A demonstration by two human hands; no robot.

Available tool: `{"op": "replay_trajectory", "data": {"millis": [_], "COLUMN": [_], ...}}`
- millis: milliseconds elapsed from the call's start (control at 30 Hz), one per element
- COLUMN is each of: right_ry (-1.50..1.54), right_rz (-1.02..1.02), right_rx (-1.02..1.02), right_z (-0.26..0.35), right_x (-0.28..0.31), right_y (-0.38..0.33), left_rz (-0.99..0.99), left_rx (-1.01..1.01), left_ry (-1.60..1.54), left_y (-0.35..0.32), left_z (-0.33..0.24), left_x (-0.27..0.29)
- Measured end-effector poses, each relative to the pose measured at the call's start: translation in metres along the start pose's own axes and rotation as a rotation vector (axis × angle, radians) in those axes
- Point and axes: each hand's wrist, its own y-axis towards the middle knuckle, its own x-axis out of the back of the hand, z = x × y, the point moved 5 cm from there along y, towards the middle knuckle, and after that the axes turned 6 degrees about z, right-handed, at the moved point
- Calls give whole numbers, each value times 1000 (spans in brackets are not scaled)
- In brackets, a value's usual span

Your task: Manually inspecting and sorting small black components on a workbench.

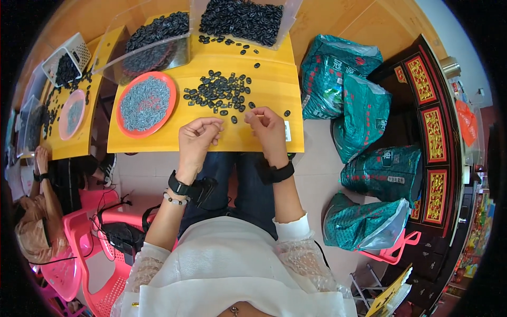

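My left hand (198, 141) is above the near edge of the yellow table (153, 144), thumb and fingertips pinched together. To its right, my right hand (268, 133) is also closed in a pinch, its fingertips turned toward the left one. Whatever lies between the fingertips of either hand is too small to make out. Just beyond both hands spreads a loose pile of small black oval pieces with holes (224, 91). A round red-orange plate (172, 110) heaped with small grey screws (145, 103) stands left of my left hand.
Two clear plastic bins, left (185, 55) and right (288, 24), hold more black pieces at the table's far side. Left, a co-worker's hand (41, 158) rests at another yellow table with a white basket (79, 47). Green sacks (364, 113) stand at the right beside a dark cabinet.
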Motion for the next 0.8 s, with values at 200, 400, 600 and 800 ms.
{"op": "replay_trajectory", "data": {"millis": [200, 400, 600, 800], "right_ry": [510, 725, 581, 479], "right_rz": [44, 128, 133, 106], "right_rx": [-218, -223, -152, -121], "right_z": [-3, 2, 18, 29], "right_x": [9, 8, 1, -8], "right_y": [-13, -23, -42, -62], "left_rz": [-7, -17, -4, 6], "left_rx": [23, 17, 102, 129], "left_ry": [-118, -84, -165, -233], "left_y": [-4, -11, -18, -28], "left_z": [-3, -12, -14, -7], "left_x": [-1, -2, -9, -13]}}
